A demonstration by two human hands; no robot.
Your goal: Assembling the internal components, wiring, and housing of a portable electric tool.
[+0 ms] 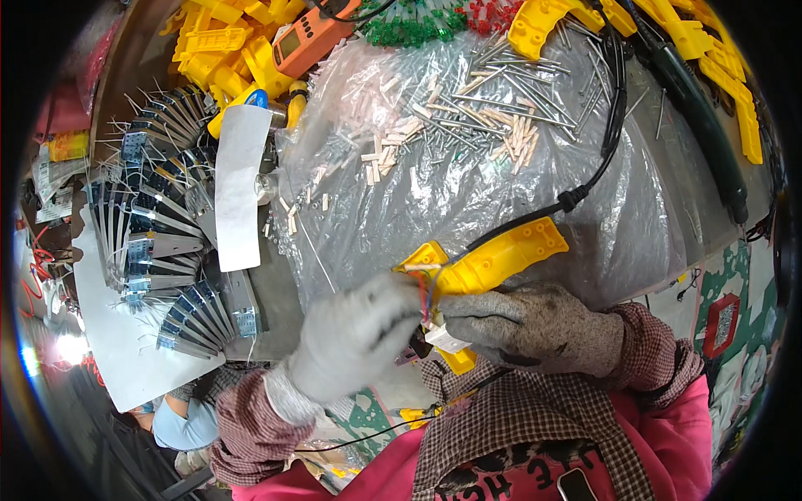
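A yellow curved plastic housing half (508, 257) is held in front of my chest, with a black cable running into it from above. My right hand (539, 328), in a grey, stained glove, is closed on its lower part. Beside the right fingertips sits a small white block-shaped part (446, 337). Thin red and blue wires (428, 296) stand out between the two hands. My left hand (359, 334), in a pale glove, has its fingers curled toward those wires. Motion blurs it, so whether it grips them is unclear.
Clear plastic sheeting (468, 209) covers the table, with metal rods (535, 92) and small beige pieces (393, 146) scattered on it. Fanned metal strips with leads (159, 217) lie left, near white paper (239, 188). Yellow housings, an orange meter (311, 37) and a dark screwdriver-like tool (697, 117) lie farther back.
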